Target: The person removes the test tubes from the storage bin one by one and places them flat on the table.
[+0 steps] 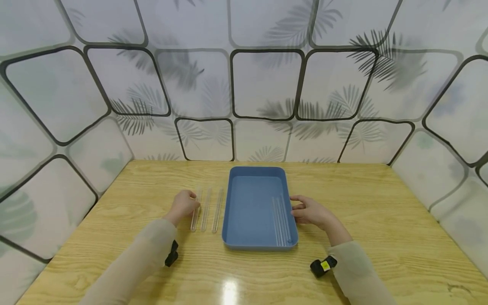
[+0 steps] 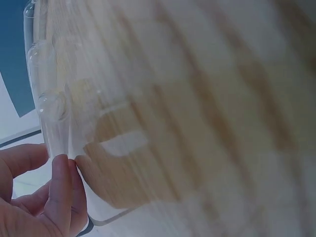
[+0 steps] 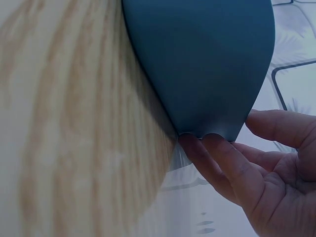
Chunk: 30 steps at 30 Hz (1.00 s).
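At left on the wooden tabletop, the left hand pinches the leftmost clear tube between thumb and fingers, nearly closed. Just right of it lie the middle clear tube and the third clear tube, roughly parallel. Next comes the blue tray, with slender clear tubes lying inside along its near right side. At right, the right hand, partly open, grips the tray's right wall, its thumb by the rim.
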### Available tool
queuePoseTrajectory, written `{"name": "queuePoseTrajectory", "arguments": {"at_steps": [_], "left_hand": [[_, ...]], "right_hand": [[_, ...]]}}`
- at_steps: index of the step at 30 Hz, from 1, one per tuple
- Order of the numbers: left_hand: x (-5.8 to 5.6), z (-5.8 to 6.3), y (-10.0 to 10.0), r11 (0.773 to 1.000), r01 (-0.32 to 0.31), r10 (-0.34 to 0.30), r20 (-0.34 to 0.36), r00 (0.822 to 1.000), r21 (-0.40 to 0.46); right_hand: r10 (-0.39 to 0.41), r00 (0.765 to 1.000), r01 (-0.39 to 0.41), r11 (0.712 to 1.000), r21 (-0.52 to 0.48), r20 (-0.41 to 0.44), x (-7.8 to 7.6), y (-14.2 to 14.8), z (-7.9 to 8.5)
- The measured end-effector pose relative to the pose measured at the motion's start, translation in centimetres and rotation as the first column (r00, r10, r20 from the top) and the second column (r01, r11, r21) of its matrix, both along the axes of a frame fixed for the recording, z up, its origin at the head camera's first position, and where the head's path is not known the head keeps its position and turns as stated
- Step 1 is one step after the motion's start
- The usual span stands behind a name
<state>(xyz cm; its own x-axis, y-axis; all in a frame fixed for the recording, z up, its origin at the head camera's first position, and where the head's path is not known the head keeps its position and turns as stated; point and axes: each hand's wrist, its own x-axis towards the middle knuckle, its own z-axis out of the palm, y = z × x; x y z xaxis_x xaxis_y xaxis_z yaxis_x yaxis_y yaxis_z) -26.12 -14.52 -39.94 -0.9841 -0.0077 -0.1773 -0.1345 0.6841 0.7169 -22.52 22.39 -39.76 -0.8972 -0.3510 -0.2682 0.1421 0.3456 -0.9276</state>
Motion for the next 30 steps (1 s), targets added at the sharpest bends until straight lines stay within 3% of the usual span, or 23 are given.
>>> {"name": "queuePoseTrajectory", "arguments": {"at_steps": [30], "left_hand": [[0.22, -0.01, 0.25, 0.999, -0.036, 0.035, -0.016, 0.999, -0.022]], "right_hand": [[0.007, 1.000, -0.007, 1.000, 0.007, -0.013, 0.04, 0.16, -0.01]]}}
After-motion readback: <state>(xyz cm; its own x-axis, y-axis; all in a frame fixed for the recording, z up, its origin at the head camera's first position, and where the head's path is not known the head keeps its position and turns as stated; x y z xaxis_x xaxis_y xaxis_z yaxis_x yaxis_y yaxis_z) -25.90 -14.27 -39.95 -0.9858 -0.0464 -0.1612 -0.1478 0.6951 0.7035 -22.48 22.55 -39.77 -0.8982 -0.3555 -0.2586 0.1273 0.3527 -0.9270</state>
